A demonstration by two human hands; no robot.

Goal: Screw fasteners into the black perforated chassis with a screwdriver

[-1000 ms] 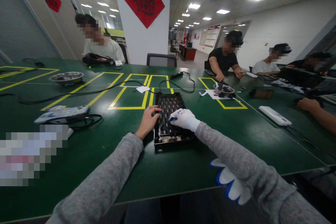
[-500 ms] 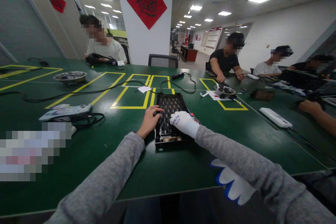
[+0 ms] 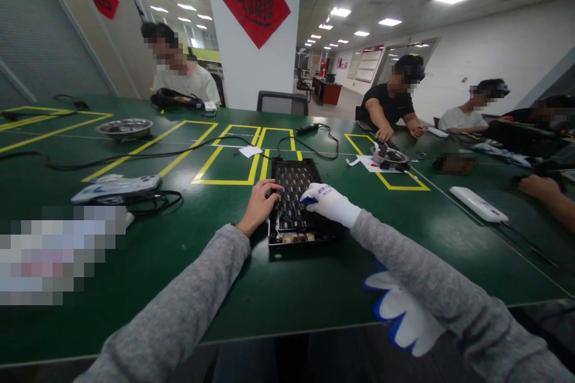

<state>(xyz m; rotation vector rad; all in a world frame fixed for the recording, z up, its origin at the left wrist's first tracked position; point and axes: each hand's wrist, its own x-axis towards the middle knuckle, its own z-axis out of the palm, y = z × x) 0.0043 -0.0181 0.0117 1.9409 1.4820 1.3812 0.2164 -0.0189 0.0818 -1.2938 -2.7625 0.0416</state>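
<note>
A shallow black electronics case (image 3: 300, 245) lies on the green table, its open top showing rows of dark rounded shapes and a small board at the near end. My bare left hand (image 3: 260, 204) rests against the case's left side, with thumb and fingers apart near the rim. Over the right part of the case is my right hand (image 3: 331, 202), in a white glove with blue fingertips. Its fingers are bent and pressed together; anything between them is too small or hidden to make out. A second white-and-blue glove (image 3: 404, 311) lies at the table's front edge, below my right forearm.
Left of me lie a phone-like device (image 3: 114, 188) and black cable. A metal bowl (image 3: 124, 128) stands farther back. Across the table are a black handheld tool (image 3: 308, 129) with a cord, another bowl (image 3: 390, 157) and a white power bank (image 3: 478, 203). Several people sit around.
My gloved right hand has shifted right across the case, and its blue fingertips now show. My left hand stays at the left rim. The whole view has moved slightly.
</note>
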